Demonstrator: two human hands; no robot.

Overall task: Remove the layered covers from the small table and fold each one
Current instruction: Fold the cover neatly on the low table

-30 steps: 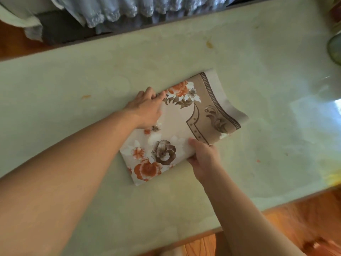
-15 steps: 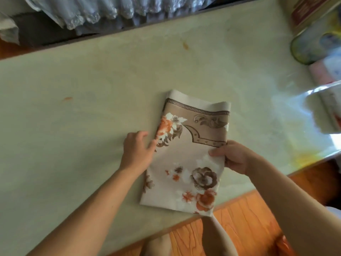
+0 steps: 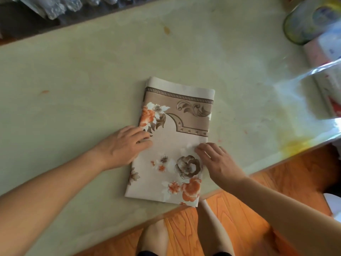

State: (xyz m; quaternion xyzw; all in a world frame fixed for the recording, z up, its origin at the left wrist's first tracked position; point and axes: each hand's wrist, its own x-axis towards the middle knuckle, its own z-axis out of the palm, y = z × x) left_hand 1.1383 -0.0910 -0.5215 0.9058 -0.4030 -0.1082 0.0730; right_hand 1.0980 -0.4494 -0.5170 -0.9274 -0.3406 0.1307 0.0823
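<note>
Both hands lie flat with straight fingers, gripping nothing: the left hand [image 3: 127, 146] presses the left edge of the folded cover [image 3: 171, 143], the right hand [image 3: 217, 161] its right edge. The cover lies between them on the table [image 3: 73, 89], its near end at the table's near edge.

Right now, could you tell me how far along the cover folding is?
Done: the floral cover is off and folded into a compact rectangle lying near the table's front edge. In hand: the left hand and right hand press flat on it, as if smoothing the fold. Left: a clear glossy layer seems to cover the tabletop; whether it counts is unclear.
</note>
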